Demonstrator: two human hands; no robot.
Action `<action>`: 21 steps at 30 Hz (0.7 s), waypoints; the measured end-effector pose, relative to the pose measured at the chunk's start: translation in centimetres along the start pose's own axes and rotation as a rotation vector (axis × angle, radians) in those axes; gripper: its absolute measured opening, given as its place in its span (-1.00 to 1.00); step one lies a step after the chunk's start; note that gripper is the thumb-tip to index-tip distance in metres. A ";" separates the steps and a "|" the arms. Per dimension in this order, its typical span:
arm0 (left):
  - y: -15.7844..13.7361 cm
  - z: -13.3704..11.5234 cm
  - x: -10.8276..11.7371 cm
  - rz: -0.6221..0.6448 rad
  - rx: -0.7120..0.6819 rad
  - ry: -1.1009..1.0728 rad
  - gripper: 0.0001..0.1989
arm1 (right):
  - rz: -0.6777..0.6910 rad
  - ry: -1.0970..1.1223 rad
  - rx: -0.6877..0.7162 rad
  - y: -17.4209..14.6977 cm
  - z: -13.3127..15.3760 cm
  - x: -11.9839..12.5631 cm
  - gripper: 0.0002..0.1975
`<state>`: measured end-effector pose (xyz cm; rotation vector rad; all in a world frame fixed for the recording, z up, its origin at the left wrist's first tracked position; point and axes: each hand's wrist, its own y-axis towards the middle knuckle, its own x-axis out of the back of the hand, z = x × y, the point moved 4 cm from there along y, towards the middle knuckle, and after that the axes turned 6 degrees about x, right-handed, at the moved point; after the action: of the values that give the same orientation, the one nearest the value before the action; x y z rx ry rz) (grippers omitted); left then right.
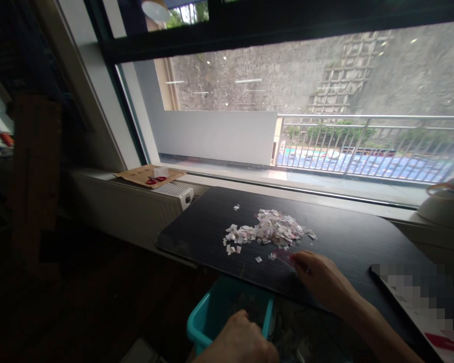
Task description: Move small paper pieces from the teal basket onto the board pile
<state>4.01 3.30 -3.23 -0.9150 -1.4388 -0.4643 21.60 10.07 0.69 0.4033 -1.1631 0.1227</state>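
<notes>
Taking the pile of paper pieces (278, 227) as the reference, you have the bulk of the visible cuttings massed in one heap on the dark counter (344, 232), with a thinner trail running off its left side. On this showing, the gathering is judged partly complete.

Outstanding: a few scraps (236, 206) lie apart, beyond the trail and to the left of the pile; one loose square (258, 259) lies nearer to you than the pile, and others sit close by.

Your right hand (316, 277) is just on the near side of the pile, fingers pinched on a thin, translucent, pinkish piece (283, 257); whether that piece touches the cuttings cannot be told. Your left hand (238, 340) is nearer to you than the pile and lower, at the teal bin (200, 322), with fingers curled; whether it grips the rim is not shown.

The bin stands below the counter's edge, on the near side of the pile. Its inside is too dark to establish how much it contains. Red-handled scissors (157, 180) rest on a brown envelope (136, 176), well left of the pile and unused.
</notes>
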 end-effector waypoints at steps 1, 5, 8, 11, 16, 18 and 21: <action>0.0 0.0 0.0 0.002 0.002 -0.001 -0.84 | -0.007 -0.008 -0.017 -0.1 -0.2 0.2 -0.74; -0.1 -0.1 0.3 -0.024 -0.004 -0.007 -0.88 | -0.021 -0.007 -0.029 -0.4 -0.2 0.2 -0.74; 0.0 0.0 0.1 -0.043 -0.010 0.012 -0.86 | 0.000 0.008 -0.004 -0.5 0.6 -0.4 -0.76; 0.0 0.0 0.0 -0.043 -0.013 0.024 -0.81 | 0.033 0.085 0.053 -0.6 1.6 -1.0 -0.76; -0.3 -0.2 0.3 -0.005 -0.003 0.010 -0.82 | 0.013 0.065 0.027 -0.5 1.2 -0.8 -0.76; -0.3 -0.3 0.5 -0.006 0.002 0.005 -0.83 | 0.010 0.053 -0.005 -0.5 0.6 -0.7 -0.75; -0.3 -0.3 0.4 -0.021 0.003 -0.009 -0.83 | -0.007 0.046 -0.025 -0.6 0.2 -0.5 -0.74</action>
<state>3.99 3.02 -2.75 -0.9016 -1.4582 -0.4746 21.36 9.49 0.14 0.3808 -1.1165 0.1111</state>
